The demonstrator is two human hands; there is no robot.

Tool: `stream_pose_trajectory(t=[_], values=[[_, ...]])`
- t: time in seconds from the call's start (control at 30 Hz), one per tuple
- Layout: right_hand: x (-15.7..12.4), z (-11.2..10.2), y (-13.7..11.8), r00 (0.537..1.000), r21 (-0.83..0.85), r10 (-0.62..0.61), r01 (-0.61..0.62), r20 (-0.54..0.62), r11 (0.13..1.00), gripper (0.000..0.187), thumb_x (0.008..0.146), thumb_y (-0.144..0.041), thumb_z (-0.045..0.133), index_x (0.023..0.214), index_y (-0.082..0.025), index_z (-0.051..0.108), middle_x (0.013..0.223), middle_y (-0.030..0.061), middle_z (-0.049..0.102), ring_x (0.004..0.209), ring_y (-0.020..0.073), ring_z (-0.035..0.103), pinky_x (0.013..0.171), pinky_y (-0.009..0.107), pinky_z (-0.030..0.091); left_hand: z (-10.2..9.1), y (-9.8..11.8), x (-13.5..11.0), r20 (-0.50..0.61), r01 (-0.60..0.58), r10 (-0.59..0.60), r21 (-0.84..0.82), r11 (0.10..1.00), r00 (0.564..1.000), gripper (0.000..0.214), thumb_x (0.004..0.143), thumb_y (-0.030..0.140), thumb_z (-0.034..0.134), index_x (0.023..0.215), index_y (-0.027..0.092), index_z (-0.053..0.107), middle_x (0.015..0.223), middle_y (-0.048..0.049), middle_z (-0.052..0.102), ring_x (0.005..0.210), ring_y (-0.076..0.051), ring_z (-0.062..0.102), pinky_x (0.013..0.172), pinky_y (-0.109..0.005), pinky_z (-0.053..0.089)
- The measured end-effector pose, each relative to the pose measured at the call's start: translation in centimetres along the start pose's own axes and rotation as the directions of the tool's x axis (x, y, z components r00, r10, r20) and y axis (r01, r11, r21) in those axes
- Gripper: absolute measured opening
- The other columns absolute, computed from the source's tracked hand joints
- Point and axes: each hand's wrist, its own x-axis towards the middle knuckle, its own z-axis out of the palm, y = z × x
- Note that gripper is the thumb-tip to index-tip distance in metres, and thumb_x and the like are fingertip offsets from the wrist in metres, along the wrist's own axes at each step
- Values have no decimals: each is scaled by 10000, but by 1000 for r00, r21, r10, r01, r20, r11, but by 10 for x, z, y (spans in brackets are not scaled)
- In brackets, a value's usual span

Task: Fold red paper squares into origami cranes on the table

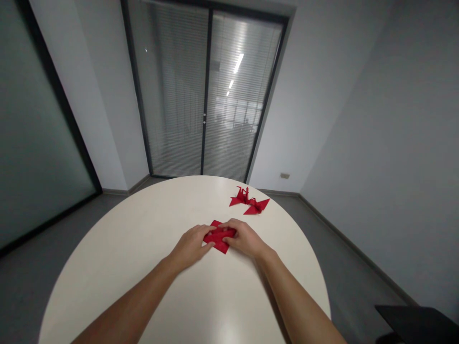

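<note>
A partly folded sheet of red paper [223, 245] lies between my two hands over the white table. My left hand [193, 244] grips its left end, fingers on the far side and thumb on the near side. At the right end, my right hand [244, 237] pinches the paper in the same way, its thumb along the near edge. A raised fold runs across the middle of the sheet between the hands. Some of the paper is hidden under the fingers.
Folded red paper cranes [256, 206] sit close together near the table's far right edge, beyond my right hand. The round white table [143, 267] spans the space before me. A dark object, perhaps a chair [419, 322], stands at lower right. Glass doors [204, 95] are behind.
</note>
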Motion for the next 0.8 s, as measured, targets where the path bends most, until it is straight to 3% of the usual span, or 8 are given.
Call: stream_pose_trajectory(t=[0.17, 0.23, 0.33, 0.43, 0.57, 0.7, 0.8], values=[[2, 2, -5, 996, 187, 55, -40, -74, 982, 523, 781, -104, 659, 1288, -226, 622, 1065, 51, 714, 951, 190, 664, 865, 329, 522, 0, 0, 2, -31, 39, -40, -24, 999, 999, 110, 880, 222, 592, 966, 220, 662, 965, -35, 705, 872, -204, 642, 770, -296, 470], [2, 2, -4, 997, 233, 45, -28, -68, 972, 457, 774, -119, 678, 1221, -211, 659, 1028, 49, 726, 933, 190, 670, 854, 330, 526, 1, -2, 2, -41, 35, -36, -22, 999, 999, 75, 889, 217, 574, 912, 219, 645, 924, -24, 693, 829, -191, 629, 739, -283, 453], [1, 3, -3, 1000, 261, -2, 3, -5, 965, 230, 763, -155, 711, 988, -195, 738, 976, 47, 742, 870, 191, 675, 807, 320, 527, 2, -5, 2, -40, 21, -22, -12, 1000, 999, 81, 877, 182, 560, 894, 220, 630, 914, -17, 688, 836, -186, 627, 743, -273, 442], [-2, 5, -4, 996, 279, -45, 21, 83, 960, 135, 761, -201, 736, 896, -191, 751, 897, 37, 747, 804, 184, 668, 752, 300, 518, 2, -7, 2, -22, 25, -25, 16, 1000, 999, 132, 837, 125, 544, 884, 219, 624, 901, -16, 689, 832, -185, 630, 737, -268, 437], [-4, 6, -1, 981, 257, -62, 12, 186, 966, 203, 711, -219, 781, 910, -187, 763, 872, 27, 746, 788, 177, 648, 734, 275, 503, -1, -5, 0, 26, 11, -12, 35, 999, 1000, 188, 803, 87, 519, 877, 221, 630, 897, -13, 695, 828, -183, 631, 739, -268, 437], [-4, 6, 5, 949, 193, -27, -36, 314, 981, 278, 667, -255, 821, 932, -183, 780, 839, 20, 738, 680, 142, 598, 619, 233, 459, -6, -1, -2, 71, -32, 32, 6, 999, 997, 232, 771, 72, 533, 914, 219, 643, 964, -24, 697, 897, -190, 626, 798, -277, 450], [-3, 3, 5, 930, 180, -37, -31, 366, 983, 321, 653, -323, 850, 941, -196, 790, 871, 25, 744, 713, 152, 616, 642, 237, 466, -8, 1, -3, 80, -59, 59, -3, 998, 995, 189, 806, 95, 527, 890, 214, 647, 982, -34, 692, 930, -194, 618, 841, -291, 451]])
